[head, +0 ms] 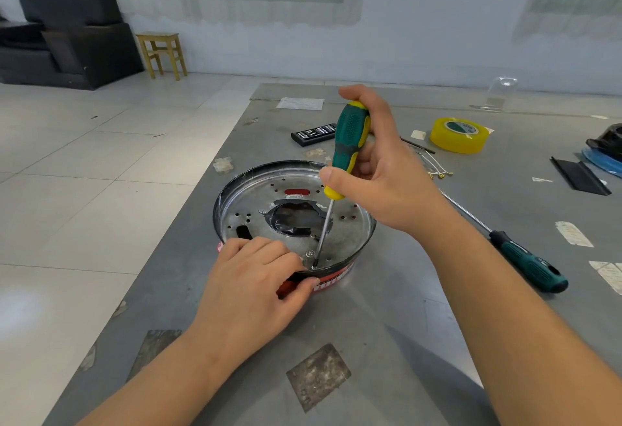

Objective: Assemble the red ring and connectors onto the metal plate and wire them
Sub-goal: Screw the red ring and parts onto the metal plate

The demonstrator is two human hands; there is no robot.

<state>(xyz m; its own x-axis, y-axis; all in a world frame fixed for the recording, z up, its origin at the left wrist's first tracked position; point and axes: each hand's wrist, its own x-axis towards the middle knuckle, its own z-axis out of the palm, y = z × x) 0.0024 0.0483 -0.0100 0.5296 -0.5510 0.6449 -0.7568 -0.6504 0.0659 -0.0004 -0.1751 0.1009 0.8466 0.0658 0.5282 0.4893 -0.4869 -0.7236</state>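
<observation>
The right hand [377, 176] has its grip wrapped round the green and yellow handle of a screwdriver [348, 146], thumb low on the yellow collar, and the steel shaft slants down and left to a screw [312, 259] at the near edge of the metal plate [296, 217]. The tip sits at the screw head, though the exact seating is too small to make out. Beside it the left hand [259, 277] clamps the near rim, fingers curled over the top and thumb pressed on the outside of the red ring [333, 279] — most of that ring is hidden by the hand and by the plate's black rim, so only a short red arc with white lettering shows. The plate is a round dished piece with small holes, a large central opening and a red slot showing through near its far side; it lies on the grey worktop [387, 324] near the left edge. Right of it a second screwdriver [525, 264] lies flat, its shaft partly covered by the right wrist. Farther back are thin wires with small connectors [437, 173], half hidden behind the right hand, a black bit case [313, 134] filled with rows of bits, and a yellow tape roll [459, 134]. A black and blue object at the right border is cut off.
</observation>
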